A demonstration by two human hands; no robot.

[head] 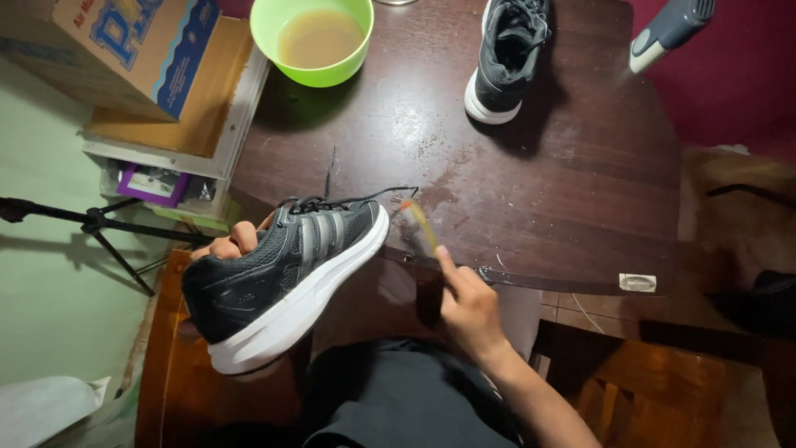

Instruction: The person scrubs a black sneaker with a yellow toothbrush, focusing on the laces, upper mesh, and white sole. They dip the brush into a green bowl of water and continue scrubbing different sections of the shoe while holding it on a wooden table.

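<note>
Head view: a black sneaker point(286, 278) with grey stripes and a white sole is held tilted over the near edge of the dark wooden worktop point(539, 182), toe toward the worktop. It is gripped by the left hand point(232, 243), whose fingers are curled shut into the shoe's opening. A small brush point(417, 226) with a yellowish handle is clasped in the closed right hand point(468, 303), just beside the sneaker's toe; its bristles are blurred and whether they touch the shoe cannot be told. Wet streaks are seen on the worktop beyond the sneaker. A second black sneaker point(507, 54) stands at the worktop's far side, well apart from the held one. A green bowl point(313, 41) of murky liquid is set at the far left corner. A cardboard box point(124, 50) rests on a shelf further left.
</note>
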